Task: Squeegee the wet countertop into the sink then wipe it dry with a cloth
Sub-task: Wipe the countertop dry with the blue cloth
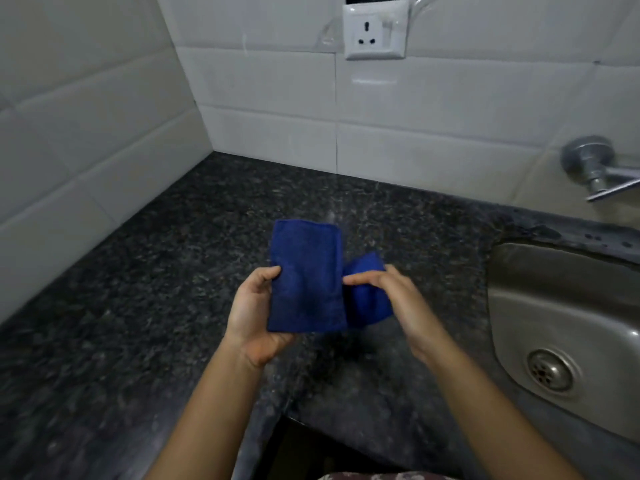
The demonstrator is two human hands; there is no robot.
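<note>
A folded blue cloth [306,275] is held in the air above the dark speckled granite countertop [138,289]. My left hand [254,317] grips its left edge, thumb on top. My right hand [398,303] pinches the cloth's right part, which is bunched under the fingers. The steel sink [554,306] lies to the right, its drain [550,370] near the front. No squeegee is in view.
White tiled walls meet in the corner behind the countertop. A wall socket [375,31] sits high on the back wall. A metal tap [595,168] sticks out above the sink at the far right. The counter's front edge runs just below my forearms.
</note>
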